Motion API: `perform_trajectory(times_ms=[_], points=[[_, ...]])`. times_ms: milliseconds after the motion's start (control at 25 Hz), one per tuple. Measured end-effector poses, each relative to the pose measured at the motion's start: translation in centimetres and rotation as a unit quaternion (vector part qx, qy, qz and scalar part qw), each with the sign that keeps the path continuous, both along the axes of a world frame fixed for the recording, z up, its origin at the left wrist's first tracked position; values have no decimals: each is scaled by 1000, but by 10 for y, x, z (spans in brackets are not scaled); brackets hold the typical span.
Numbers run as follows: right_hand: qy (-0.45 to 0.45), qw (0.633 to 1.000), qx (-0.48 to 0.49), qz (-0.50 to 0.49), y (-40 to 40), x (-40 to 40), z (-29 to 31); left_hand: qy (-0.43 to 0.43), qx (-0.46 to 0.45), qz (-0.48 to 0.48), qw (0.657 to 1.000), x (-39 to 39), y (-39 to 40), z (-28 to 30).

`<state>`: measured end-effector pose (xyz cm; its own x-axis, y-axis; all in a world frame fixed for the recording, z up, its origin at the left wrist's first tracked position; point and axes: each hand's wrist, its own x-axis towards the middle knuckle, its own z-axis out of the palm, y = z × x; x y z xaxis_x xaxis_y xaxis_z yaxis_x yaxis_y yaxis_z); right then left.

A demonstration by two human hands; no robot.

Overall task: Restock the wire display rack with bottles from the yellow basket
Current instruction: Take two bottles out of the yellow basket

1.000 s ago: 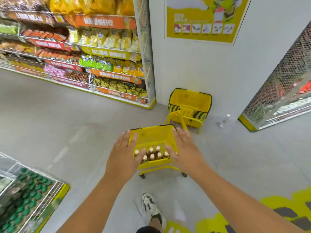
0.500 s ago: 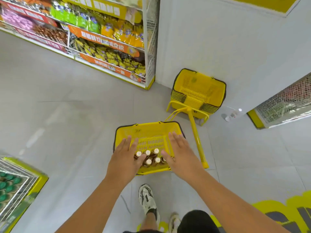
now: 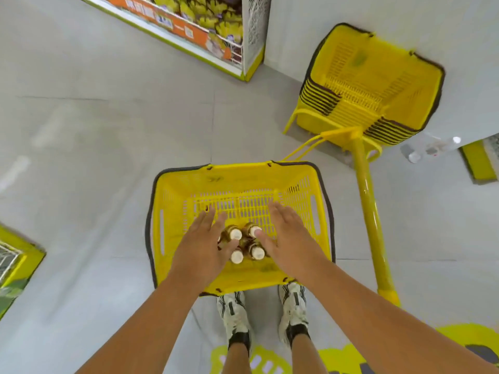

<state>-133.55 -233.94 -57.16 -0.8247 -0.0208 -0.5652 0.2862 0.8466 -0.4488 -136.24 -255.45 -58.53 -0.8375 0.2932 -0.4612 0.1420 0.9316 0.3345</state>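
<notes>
Both bare forearms extend forward and downward from the lower corners of the view, converging slightly toward the centre. Left hand [image 3: 201,248]: palm down, fingers straight and held close together, pointing forward, thumb angled inward toward the right hand. Right hand [image 3: 290,238]: palm down, fingers straight and slightly spread, thumb likewise angled inward toward the left hand. The two hands lie level with each other, a narrow gap between the thumbs. Neither hand grips anything. Both feet, in pale trainers, stand directly behind the hands, between the forearms.
</notes>
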Motion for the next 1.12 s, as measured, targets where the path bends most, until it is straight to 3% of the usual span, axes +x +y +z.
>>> perform_trajectory(times_ms=[320,720,920,1120], points=[[-43,998,7,44,-2,-2,-101,-41,-27,-63,997,-17,4,-93],[-73,994,-34,73,-10,-8,-145,-79,-67,-130,986,-36,14,-126],[-45,991,-105,-72,-6,-28,-156,-68,-14,-31,997,-51,25,-131],[-37,948,-202,-241,-7,-41,-167,-101,18,-10,995,-63,40,-146]])
